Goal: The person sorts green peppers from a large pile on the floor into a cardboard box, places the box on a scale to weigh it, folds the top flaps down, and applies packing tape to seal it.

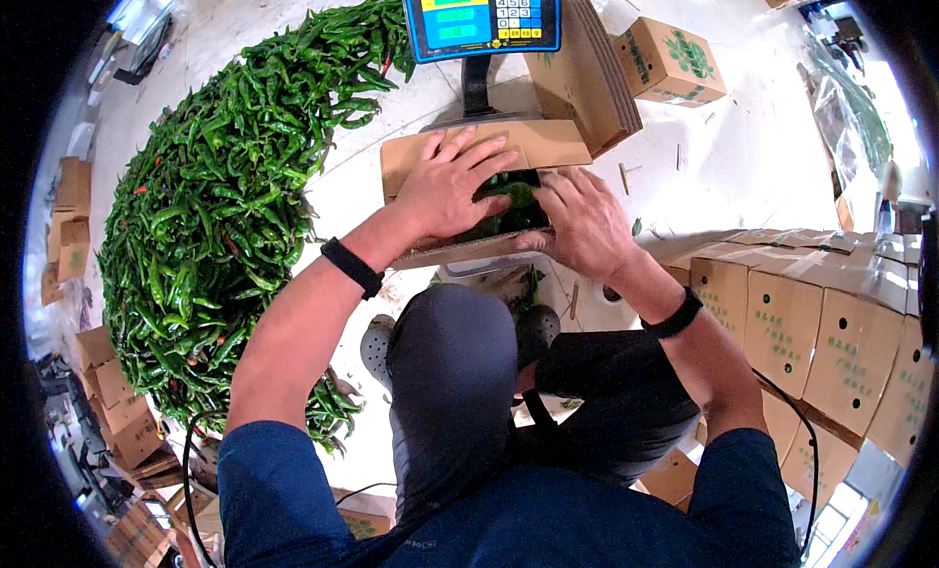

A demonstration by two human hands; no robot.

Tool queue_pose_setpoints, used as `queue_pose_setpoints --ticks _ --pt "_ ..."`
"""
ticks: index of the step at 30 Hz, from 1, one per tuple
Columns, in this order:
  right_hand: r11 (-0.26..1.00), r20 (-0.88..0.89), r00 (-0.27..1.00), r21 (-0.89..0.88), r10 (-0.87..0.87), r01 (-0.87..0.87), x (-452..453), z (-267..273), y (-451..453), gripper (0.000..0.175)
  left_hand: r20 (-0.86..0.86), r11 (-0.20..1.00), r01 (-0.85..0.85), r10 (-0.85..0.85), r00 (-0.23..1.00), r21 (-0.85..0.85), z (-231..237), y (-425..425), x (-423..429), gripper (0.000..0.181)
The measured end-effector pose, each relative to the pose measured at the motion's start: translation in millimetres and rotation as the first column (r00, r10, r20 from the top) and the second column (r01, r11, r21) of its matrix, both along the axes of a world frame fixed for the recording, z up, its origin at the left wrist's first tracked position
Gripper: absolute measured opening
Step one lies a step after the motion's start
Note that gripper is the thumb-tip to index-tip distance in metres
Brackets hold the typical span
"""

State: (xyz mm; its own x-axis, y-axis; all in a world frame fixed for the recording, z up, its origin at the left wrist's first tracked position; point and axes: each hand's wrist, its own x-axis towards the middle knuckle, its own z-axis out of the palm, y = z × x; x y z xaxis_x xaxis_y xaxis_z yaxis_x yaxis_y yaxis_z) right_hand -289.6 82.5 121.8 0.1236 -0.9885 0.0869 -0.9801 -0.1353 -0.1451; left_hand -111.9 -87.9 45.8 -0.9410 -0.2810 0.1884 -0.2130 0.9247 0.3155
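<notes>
A cardboard box [469,253] of green peppers [522,201] stands in front of me beside a digital scale [480,22]; it appears to rest on the scale's platform. My left hand [458,183] lies over the box's far flap and opening, fingers spread on the flap, thumb over the peppers. At the box's right end, my right hand [579,216] has its thumb at the near wall and its fingers curled over the opening. What lies under those fingers is hidden. A large heap of green chili peppers [213,209], with a few red ones, spreads on the floor to the left.
Flattened cardboard sheets [587,77] lean right of the scale, near a closed printed box [671,60]. Stacked cartons [785,326] stand along the right side. More cardboard boxes [117,399] lie at the far left. My knees are just below the box, and stems litter the floor.
</notes>
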Motion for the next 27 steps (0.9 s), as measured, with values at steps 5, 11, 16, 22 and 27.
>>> queue_pose_setpoints --ticks 5,11,16,22,27 --pt "0.996 0.073 0.994 0.048 -0.083 0.079 2 -7 -5 0.061 0.140 0.992 0.006 -0.024 0.990 0.125 11 -11 -4 0.069" --pt "0.998 0.222 0.975 0.057 0.011 -0.024 -13 -1 -10 0.046 0.298 0.995 -0.071 0.047 0.954 0.072 29 -9 -20 0.081" --pt "0.972 0.376 0.925 0.232 -0.049 -0.043 -24 -4 -8 0.035 0.424 0.989 -0.144 0.115 0.898 0.037 30 -4 -40 0.077" --pt "0.973 0.245 0.966 0.230 -0.085 0.027 -25 -22 -21 0.040 0.384 0.986 -0.044 -0.022 0.923 0.160 23 -30 -37 0.075" --pt "0.985 0.205 0.978 0.174 -0.038 0.002 -10 -20 -26 0.042 0.248 0.910 0.136 -0.247 0.937 0.392 32 -61 -26 0.088"
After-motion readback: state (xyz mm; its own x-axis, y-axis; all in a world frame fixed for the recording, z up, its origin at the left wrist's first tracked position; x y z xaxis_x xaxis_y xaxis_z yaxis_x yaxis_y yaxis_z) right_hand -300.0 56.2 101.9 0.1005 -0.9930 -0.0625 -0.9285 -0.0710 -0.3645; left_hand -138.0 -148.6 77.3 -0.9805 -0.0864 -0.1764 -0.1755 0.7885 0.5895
